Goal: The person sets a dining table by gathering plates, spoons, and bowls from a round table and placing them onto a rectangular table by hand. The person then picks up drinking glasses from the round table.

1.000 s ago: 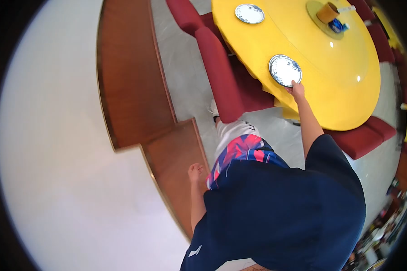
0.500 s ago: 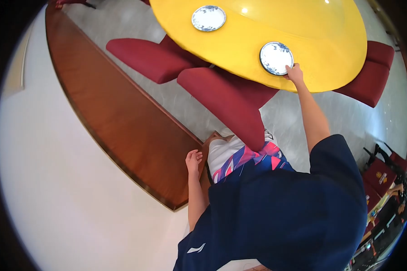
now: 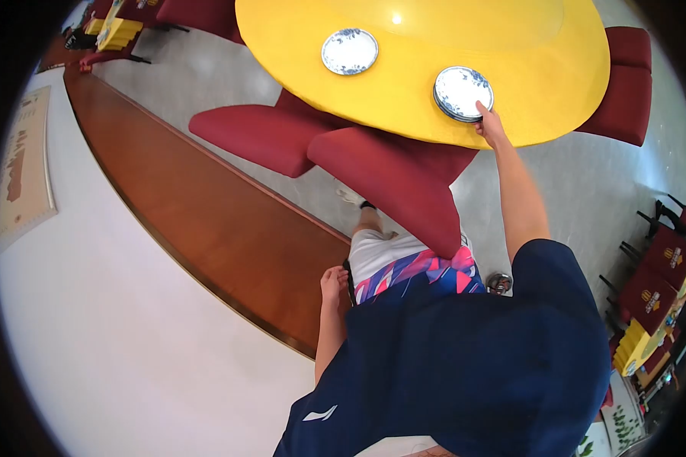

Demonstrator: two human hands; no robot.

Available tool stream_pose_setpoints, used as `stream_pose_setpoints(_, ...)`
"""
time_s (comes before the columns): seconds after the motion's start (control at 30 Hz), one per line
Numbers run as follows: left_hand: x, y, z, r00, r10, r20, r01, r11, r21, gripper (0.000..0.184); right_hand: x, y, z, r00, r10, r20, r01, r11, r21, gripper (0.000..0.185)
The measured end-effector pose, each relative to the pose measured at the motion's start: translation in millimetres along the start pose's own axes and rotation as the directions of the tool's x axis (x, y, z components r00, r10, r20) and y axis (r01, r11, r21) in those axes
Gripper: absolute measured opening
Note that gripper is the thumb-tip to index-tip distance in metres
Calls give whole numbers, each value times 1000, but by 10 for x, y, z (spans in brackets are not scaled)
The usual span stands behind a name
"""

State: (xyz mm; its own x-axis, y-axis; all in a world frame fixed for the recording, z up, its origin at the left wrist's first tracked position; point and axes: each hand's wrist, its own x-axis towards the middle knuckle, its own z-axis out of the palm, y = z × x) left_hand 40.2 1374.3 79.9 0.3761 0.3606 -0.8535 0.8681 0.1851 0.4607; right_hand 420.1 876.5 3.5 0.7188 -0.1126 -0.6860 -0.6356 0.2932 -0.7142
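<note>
The right grip pinches the rim of a stack of plates near the edge of the yellow-covered counter, with 1 separate plate lying left of the stack, while the left grip, unclenched, hangs beside the white shorts.

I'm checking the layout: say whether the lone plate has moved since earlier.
No. The lone plate lies about as far in from the table edge as before; only the view shifted.
</note>
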Motion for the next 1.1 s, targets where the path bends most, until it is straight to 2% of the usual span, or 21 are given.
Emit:
stream_pose_setpoints(0.1,-275,53,-166,997,-67,25,67,998,22,23,-79,-56,193,999,-20,-27,22,996,85,30)
stream_pose_setpoints(0.17,-430,293,-358,995,-104,3,103,992,67,22,-65,-138,345,995,-25,-97,38,991,130,30)
stream_pose_setpoints(0.23,-485,409,-474,987,-159,-28,160,986,37,22,33,-217,415,989,-16,-149,38,989,145,29)
stream_pose_setpoints(0.27,-71,124,-453,997,-82,6,83,996,-43,21,136,-139,459,978,-71,-197,100,985,143,29)
stream_pose_setpoints(0.3,18,215,-673,998,-57,-4,56,998,-39,21,106,-33,516,977,-79,-197,109,984,144,29)
stream_pose_setpoints(0.4,60,291,-1035,998,-25,-52,20,996,-92,21,63,-3,678,973,-110,-205,158,959,236,28)
stream_pose_setpoints(0.47,62,210,-1088,989,-25,-143,4,989,-147,22,87,-15,706,975,-105,-194,147,965,215,29)
stream_pose_setpoints(0.6,71,-111,-1232,979,-40,-200,-12,967,-254,25,156,-47,949,977,-106,-185,134,980,148,31)
stream_pose_setpoints(0.67,387,-551,-1435,981,84,-177,-116,977,-181,28,268,-36,1222,970,-120,-211,134,990,49,31)
stream_pose_setpoints(0.73,253,-690,-1502,981,157,-110,-149,986,78,29,245,-120,1432,968,-126,-216,136,990,36,30)
stream_pose_setpoints(0.77,280,-616,-1444,978,172,-118,-165,984,67,29,275,-131,1484,975,-111,-195,120,992,34,30)
stream_pose_setpoints(0.9,579,-517,-1524,983,39,-178,-56,994,-93,29,531,-127,1841,983,-143,-116,147,989,29,30)
stream_pose_setpoints(0.97,818,-466,-1575,985,-30,-168,0,985,-175,29,604,-130,2042,972,-176,-158,164,983,-82,31)
stream_pose_setpoints(1.03,950,-456,-1783,984,-99,-151,62,971,-231,29,557,-155,2208,957,-181,-228,168,983,-76,32)
stream_pose_setpoints(1.1,1352,43,-2017,978,-160,-134,121,957,-264,29,563,-110,2526,930,-167,-326,153,986,-69,35)
